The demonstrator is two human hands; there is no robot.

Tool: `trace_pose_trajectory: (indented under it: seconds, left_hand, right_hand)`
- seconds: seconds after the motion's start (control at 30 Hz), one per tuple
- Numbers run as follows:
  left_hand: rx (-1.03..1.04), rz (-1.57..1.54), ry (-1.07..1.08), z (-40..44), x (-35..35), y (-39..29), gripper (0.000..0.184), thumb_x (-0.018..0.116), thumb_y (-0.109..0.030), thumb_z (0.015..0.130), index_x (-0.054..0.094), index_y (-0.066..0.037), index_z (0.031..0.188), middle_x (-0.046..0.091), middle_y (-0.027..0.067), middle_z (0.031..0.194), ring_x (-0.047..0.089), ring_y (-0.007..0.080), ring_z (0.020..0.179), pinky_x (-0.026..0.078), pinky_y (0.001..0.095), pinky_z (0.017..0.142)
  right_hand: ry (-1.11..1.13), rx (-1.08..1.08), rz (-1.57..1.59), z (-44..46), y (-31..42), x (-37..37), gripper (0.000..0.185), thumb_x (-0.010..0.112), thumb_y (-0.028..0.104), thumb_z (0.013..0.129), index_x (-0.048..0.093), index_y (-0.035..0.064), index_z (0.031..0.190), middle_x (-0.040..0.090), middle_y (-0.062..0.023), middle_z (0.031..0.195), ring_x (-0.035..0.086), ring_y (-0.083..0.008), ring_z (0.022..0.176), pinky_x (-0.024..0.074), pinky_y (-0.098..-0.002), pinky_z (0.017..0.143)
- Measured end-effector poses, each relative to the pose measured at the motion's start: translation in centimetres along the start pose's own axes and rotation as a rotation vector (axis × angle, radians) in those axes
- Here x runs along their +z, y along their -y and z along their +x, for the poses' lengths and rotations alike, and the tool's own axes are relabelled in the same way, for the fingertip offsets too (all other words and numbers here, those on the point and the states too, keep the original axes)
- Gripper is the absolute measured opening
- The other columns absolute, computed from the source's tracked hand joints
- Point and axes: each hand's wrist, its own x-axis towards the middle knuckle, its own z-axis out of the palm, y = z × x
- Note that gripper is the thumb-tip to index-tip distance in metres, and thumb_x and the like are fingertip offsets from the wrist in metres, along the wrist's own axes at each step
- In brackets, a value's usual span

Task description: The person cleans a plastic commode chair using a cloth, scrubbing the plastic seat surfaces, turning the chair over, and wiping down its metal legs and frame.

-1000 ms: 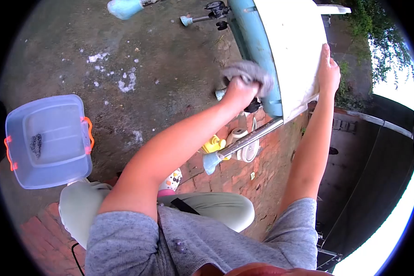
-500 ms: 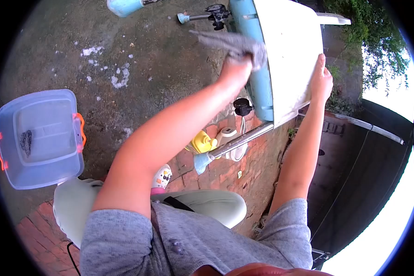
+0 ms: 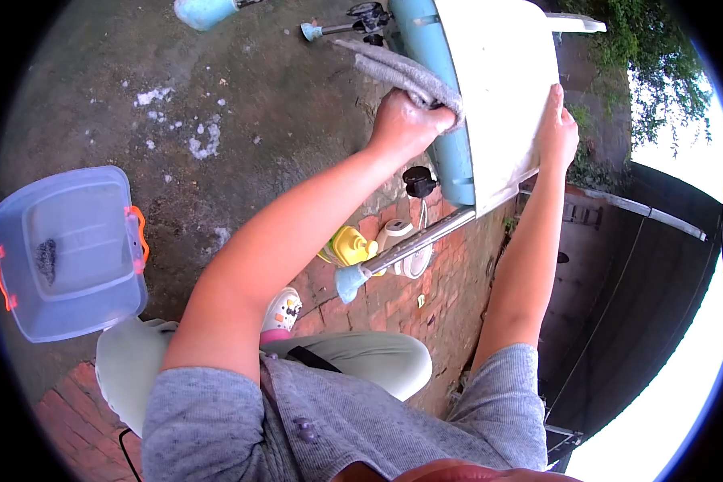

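Note:
A wet grey cloth [image 3: 402,72] is bunched in my left hand [image 3: 408,124], pressed against the light blue side [image 3: 456,161] of a tilted piece of furniture. This looks like a small table, with a white panel [image 3: 510,96], metal legs [image 3: 426,238] and pale blue feet [image 3: 351,283]. My right hand [image 3: 557,132] grips the far right edge of the white panel, fingers partly hidden behind it. Black knobs [image 3: 418,182] stick out below the blue side.
To the left stands a clear plastic bin [image 3: 72,321] with orange handles and a dark scrubber-like clump [image 3: 46,261] inside. Foam patches [image 3: 206,138] lie on the wet ground. A yellow bottle [image 3: 349,246] and a white container [image 3: 395,233] rest on bricks [image 3: 377,305] near my shoe [image 3: 281,309].
My left hand has shifted slightly left and turned, with the cloth still at the blue side. The right hand keeps its hold on the panel edge. The view has moved a little.

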Motion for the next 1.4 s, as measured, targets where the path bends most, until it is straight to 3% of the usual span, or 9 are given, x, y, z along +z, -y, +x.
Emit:
trace_pose_trajectory:
  seconds: [0.3, 0.4, 0.57, 0.6, 0.67, 0.73, 0.8, 1.0, 1.4]
  left_hand:
    - [-0.119, -0.173, -0.218, 4.5, -1.4, -3.6, 0.012, 0.054, -0.013, 0.078, 0.062, -0.004, 0.075, 0.061, 0.0042, 0.072, 0.058, 0.0136, 0.068, 0.046, 0.0278, 0.061]
    - [-0.247, -0.125, -0.212, 5.2, -2.1, -3.5, 0.031, 0.047, -0.035, 0.089, 0.054, -0.008, 0.101, 0.058, 0.0069, 0.094, 0.054, 0.0163, 0.086, 0.047, 0.0379, 0.071]
    - [-0.226, -0.133, -0.167, 0.2, 0.1, -2.3, 0.032, 0.048, -0.031, 0.088, 0.055, -0.001, 0.099, 0.055, 0.0065, 0.095, 0.052, 0.0140, 0.088, 0.042, 0.0312, 0.081]
    - [-0.177, -0.144, -0.212, -1.3, 0.6, -1.1, 0.019, 0.052, -0.020, 0.083, 0.059, -0.003, 0.086, 0.060, 0.0031, 0.082, 0.055, 0.0109, 0.077, 0.044, 0.0277, 0.066]
    - [-0.259, -0.136, 0.015, -4.9, 0.5, 0.6, 0.012, 0.048, -0.012, 0.083, 0.057, -0.004, 0.088, 0.058, 0.0017, 0.086, 0.053, 0.0109, 0.082, 0.043, 0.0279, 0.073]
    - [-0.093, -0.153, 0.068, -7.6, 0.8, 3.1, 0.013, 0.045, -0.005, 0.083, 0.057, -0.004, 0.089, 0.057, 0.0037, 0.094, 0.051, 0.0120, 0.093, 0.040, 0.0282, 0.083]
    - [0.459, 0.458, 0.163, -6.5, -0.8, 5.5, 0.015, 0.043, -0.004, 0.084, 0.057, -0.004, 0.092, 0.057, 0.0053, 0.095, 0.053, 0.0138, 0.092, 0.042, 0.0297, 0.084]
    - [-0.343, -0.542, -0.209, 0.8, -0.7, 0.5, 0.013, 0.046, -0.019, 0.090, 0.056, -0.010, 0.090, 0.056, 0.0016, 0.088, 0.052, 0.0104, 0.082, 0.043, 0.0262, 0.076]
    - [-0.543, -0.647, 0.112, 4.6, -2.5, -0.5, 0.038, 0.051, -0.044, 0.082, 0.052, -0.016, 0.108, 0.058, 0.0013, 0.102, 0.055, 0.0138, 0.089, 0.043, 0.0346, 0.074]
  right_hand:
    - [0.022, 0.004, -0.018, -0.5, 0.4, -0.5, 0.080, 0.032, 0.074, 0.075, 0.062, 0.0073, 0.106, 0.062, -0.0186, 0.100, 0.056, -0.0333, 0.098, 0.0416, -0.0412, 0.085]
    - [-0.025, 0.018, -0.063, -1.9, 1.2, -0.9, 0.080, 0.031, 0.074, 0.075, 0.062, 0.0079, 0.107, 0.061, -0.0186, 0.101, 0.056, -0.0342, 0.098, 0.0414, -0.0420, 0.086]
    - [0.005, 0.025, -0.082, -2.0, 1.6, -1.2, 0.076, 0.029, 0.071, 0.078, 0.063, 0.0074, 0.106, 0.061, -0.0189, 0.100, 0.055, -0.0347, 0.099, 0.0412, -0.0427, 0.085]
    - [0.000, 0.017, -0.068, -1.9, 1.8, -1.2, 0.076, 0.029, 0.071, 0.078, 0.063, 0.0074, 0.106, 0.061, -0.0189, 0.100, 0.055, -0.0347, 0.099, 0.0412, -0.0427, 0.085]
    - [-0.007, 0.062, -0.044, -2.2, 1.8, -1.2, 0.076, 0.030, 0.070, 0.078, 0.063, 0.0074, 0.105, 0.061, -0.0190, 0.100, 0.056, -0.0347, 0.098, 0.0412, -0.0425, 0.085]
    - [0.007, 0.052, -0.042, -2.2, 1.8, -1.3, 0.076, 0.031, 0.071, 0.078, 0.063, 0.0075, 0.105, 0.062, -0.0189, 0.099, 0.056, -0.0347, 0.098, 0.0413, -0.0427, 0.085]
    - [-0.017, 0.050, -0.066, -2.2, 1.7, -1.3, 0.076, 0.031, 0.071, 0.077, 0.063, 0.0075, 0.105, 0.062, -0.0188, 0.098, 0.056, -0.0347, 0.096, 0.0417, -0.0427, 0.084]
    - [0.001, 0.029, -0.023, -2.1, 1.5, -1.0, 0.079, 0.031, 0.072, 0.077, 0.062, 0.0055, 0.107, 0.061, -0.0162, 0.103, 0.056, -0.0320, 0.100, 0.0402, -0.0398, 0.088]
    - [-0.050, -0.024, -0.036, -1.4, 1.0, -0.2, 0.076, 0.029, 0.070, 0.079, 0.064, 0.0061, 0.101, 0.063, -0.0181, 0.093, 0.058, -0.0353, 0.091, 0.0429, -0.0416, 0.079]
